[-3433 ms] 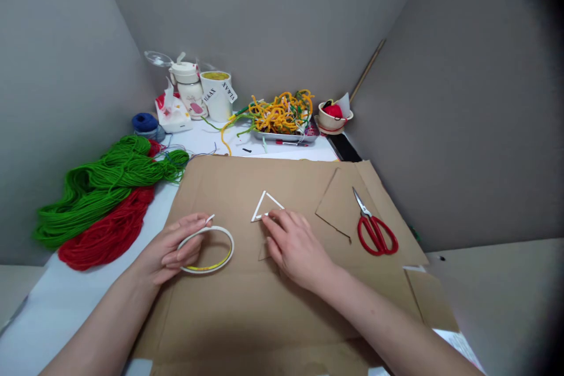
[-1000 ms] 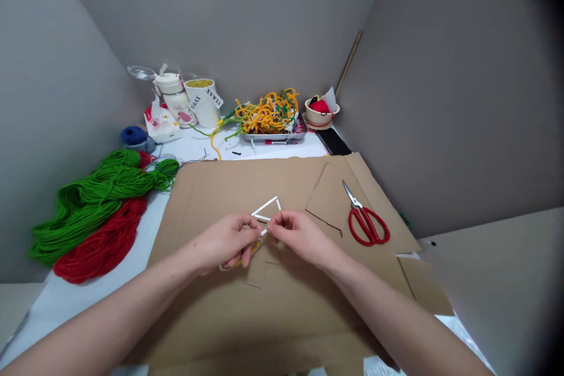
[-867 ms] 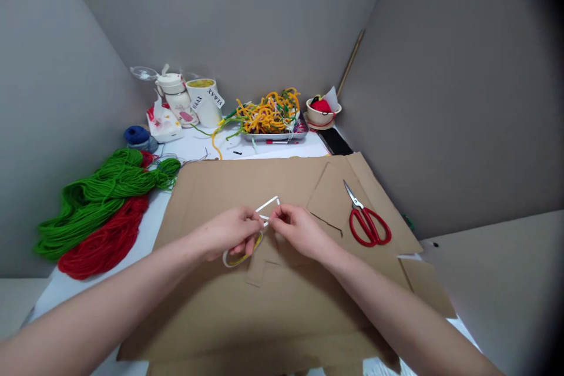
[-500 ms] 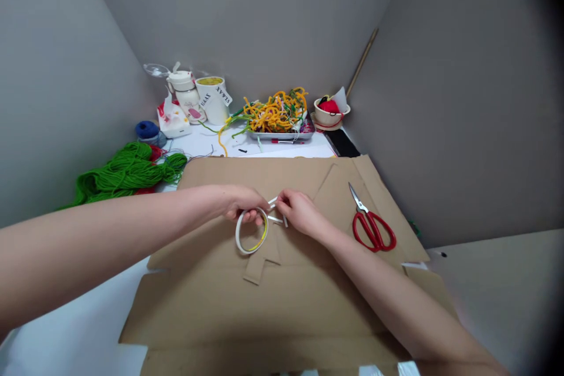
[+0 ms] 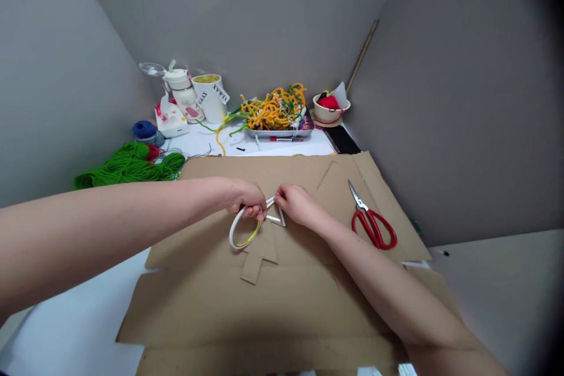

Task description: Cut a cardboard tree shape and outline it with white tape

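Note:
My left hand (image 5: 247, 197) is closed on a roll of white double-sided tape (image 5: 233, 230), its ring tilted and its yellow inner core showing. Near the middle of the cardboard sheet (image 5: 198, 311), my right hand (image 5: 300, 208) pinches with its fingertips at a thin white strip of tape (image 5: 270, 200) stretching between the two hands. Beneath them lies a small tree-shaped cardboard cutout (image 5: 253, 267), its stem pointing toward me. More white tape strips (image 5: 282, 217) lie along its upper part and form a corner. The fingers partly hide the cutout's top.
Red-handled scissors (image 5: 374, 227) lie on the sheet to the right. Green yarn (image 5: 127, 165) sits at the left. Along the back are a bottle (image 5: 184, 97), a white cup (image 5: 215, 107), a tray of orange yarn (image 5: 275, 111), a bowl (image 5: 328, 113) and a black phone (image 5: 342, 140).
The tape roll has shifted slightly left and tilted more, with my left hand's fingers turned down. My right fingertips have moved slightly left, and the strips' corner shows more clearly.

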Demonstrator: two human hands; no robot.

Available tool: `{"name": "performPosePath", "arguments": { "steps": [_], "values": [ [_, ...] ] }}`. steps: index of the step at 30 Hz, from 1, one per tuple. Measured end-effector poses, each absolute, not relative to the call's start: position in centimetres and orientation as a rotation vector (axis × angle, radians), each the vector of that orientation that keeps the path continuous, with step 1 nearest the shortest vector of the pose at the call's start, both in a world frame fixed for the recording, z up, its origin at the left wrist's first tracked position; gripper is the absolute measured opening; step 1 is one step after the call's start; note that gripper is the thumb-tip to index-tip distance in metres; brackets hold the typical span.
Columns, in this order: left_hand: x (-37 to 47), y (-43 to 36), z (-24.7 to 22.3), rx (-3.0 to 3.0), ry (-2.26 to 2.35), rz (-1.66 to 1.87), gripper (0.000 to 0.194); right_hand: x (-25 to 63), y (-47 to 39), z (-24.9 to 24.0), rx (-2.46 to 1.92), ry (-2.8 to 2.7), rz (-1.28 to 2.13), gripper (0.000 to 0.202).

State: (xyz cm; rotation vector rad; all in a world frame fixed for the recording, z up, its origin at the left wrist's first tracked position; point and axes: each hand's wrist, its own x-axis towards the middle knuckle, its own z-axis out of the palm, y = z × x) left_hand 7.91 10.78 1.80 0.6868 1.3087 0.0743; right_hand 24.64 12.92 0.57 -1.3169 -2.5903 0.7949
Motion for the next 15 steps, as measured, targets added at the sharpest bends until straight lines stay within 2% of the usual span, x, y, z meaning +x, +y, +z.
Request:
{"name": "performPosePath", "arguments": {
  "steps": [15],
  "values": [
    [8.5, 11.9, 1.1, 0.692, 1.361, 0.009, 0.014, 24.1, 14.6, 1.1, -1.262, -2.775, 0.779, 0.02]
  ]
}}
